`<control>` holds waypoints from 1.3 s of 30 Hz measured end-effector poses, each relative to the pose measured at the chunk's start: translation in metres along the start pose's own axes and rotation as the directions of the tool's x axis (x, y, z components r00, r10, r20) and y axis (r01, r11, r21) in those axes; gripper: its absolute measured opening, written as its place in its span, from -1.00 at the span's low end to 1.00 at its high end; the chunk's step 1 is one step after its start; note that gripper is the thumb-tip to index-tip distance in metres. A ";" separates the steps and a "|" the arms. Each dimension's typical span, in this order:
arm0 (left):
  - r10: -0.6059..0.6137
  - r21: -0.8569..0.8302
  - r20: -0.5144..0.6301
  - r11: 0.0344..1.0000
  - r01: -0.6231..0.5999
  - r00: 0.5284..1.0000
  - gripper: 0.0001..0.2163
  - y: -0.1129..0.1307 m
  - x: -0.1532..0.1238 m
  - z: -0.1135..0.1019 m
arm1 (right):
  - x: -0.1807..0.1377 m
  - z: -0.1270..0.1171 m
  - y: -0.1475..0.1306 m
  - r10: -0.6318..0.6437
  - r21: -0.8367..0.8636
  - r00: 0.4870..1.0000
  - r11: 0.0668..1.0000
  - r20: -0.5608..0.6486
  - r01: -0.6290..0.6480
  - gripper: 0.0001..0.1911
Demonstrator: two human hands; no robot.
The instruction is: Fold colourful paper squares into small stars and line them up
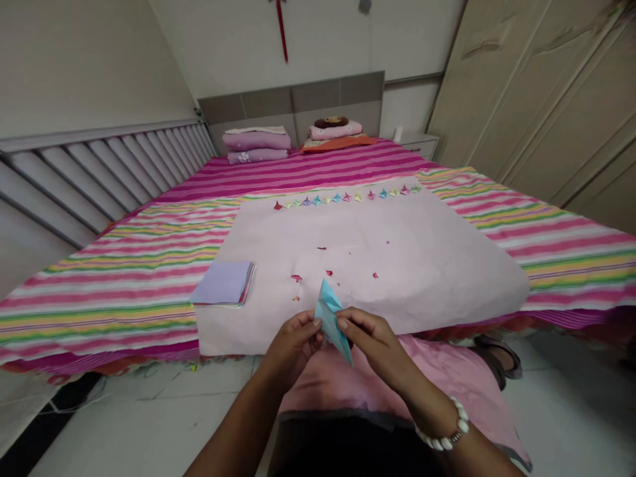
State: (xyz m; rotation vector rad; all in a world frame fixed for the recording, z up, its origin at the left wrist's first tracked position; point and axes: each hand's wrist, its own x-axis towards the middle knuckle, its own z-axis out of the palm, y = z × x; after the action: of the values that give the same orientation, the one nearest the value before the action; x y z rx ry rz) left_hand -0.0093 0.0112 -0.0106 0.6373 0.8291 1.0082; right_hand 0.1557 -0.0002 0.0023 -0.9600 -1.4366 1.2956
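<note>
Paper (328, 310), one blue folded piece, is up in the air near the close edge of a big pale sheet (447, 265). I see the left hand (293, 341) pinching its left side and the right hand (375, 341) pinching its right side. One bead bracelet (463, 426) is on that arm. I count fourteen little folded shapes (336, 197) in a far row, one paper stack (223, 281) at left, and two bedding piles (258, 140) beyond.

It's dim in here; the beige, panelled wooden wardrobe (536, 112) at two o'clock slants, stretched (wide-lens distortion), darkening outward.
</note>
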 end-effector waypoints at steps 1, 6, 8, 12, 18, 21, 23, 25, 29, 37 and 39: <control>-0.004 0.005 0.005 1.000 0.004 1.000 -0.86 0.000 0.000 0.000 | 0.000 0.000 0.000 0.009 0.009 1.000 1.000 0.003 -0.009 -0.74; -0.019 -0.002 0.011 1.000 0.019 1.000 -0.85 0.001 0.000 -0.001 | 0.000 -0.001 0.000 0.007 0.008 1.000 1.000 0.011 -0.007 -0.73; -0.017 -0.008 0.012 1.000 0.018 1.000 -0.85 0.001 0.000 -0.001 | 0.000 0.000 0.000 -0.020 -0.033 1.000 0.999 -0.013 0.020 -0.74; 0.003 0.016 0.013 1.000 -0.003 1.000 -0.86 -0.001 0.000 0.000 | -0.002 0.002 0.004 -0.057 -0.194 0.982 0.981 -0.179 0.022 -0.83; -0.010 0.054 0.039 0.999 0.008 0.999 -0.87 -0.001 -0.003 0.004 | 0.002 0.002 0.008 0.044 -0.018 0.962 0.999 -0.269 -0.051 -0.68; -0.021 0.075 0.075 0.997 0.016 0.997 -0.87 -0.001 -0.005 0.004 | 0.004 0.000 0.004 0.112 0.181 0.980 0.980 -0.162 -0.082 -0.72; -0.022 0.090 0.088 0.996 0.014 0.996 -0.87 -0.001 -0.006 0.005 | 0.003 -0.001 0.001 0.137 0.243 0.983 0.964 -0.125 -0.103 -0.74; -0.020 0.105 0.091 0.994 0.011 0.996 -0.86 -0.001 -0.006 0.004 | 0.003 -0.001 -0.001 0.148 0.260 0.983 0.959 -0.106 -0.116 -0.75; -0.033 0.140 0.087 0.990 0.021 0.996 -0.83 -0.002 -0.005 0.002 | 0.003 -0.002 -0.002 0.177 0.287 0.979 0.947 -0.100 -0.142 -0.75; -0.029 0.171 0.070 0.985 0.016 0.997 -0.82 -0.003 -0.004 0.007 | 0.003 -0.001 0.002 0.185 0.331 0.981 0.931 -0.064 -0.154 -0.76; -0.026 0.144 0.101 0.990 0.011 0.995 -0.82 -0.003 -0.005 0.009 | 0.003 0.000 0.001 0.194 0.339 0.980 0.926 -0.053 -0.165 -0.77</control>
State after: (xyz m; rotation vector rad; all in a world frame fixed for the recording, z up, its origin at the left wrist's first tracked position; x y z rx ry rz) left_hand -0.0017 0.0047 -0.0070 0.7962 0.8202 0.8972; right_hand 0.1550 0.0033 0.0013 -0.9196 -1.0364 1.5543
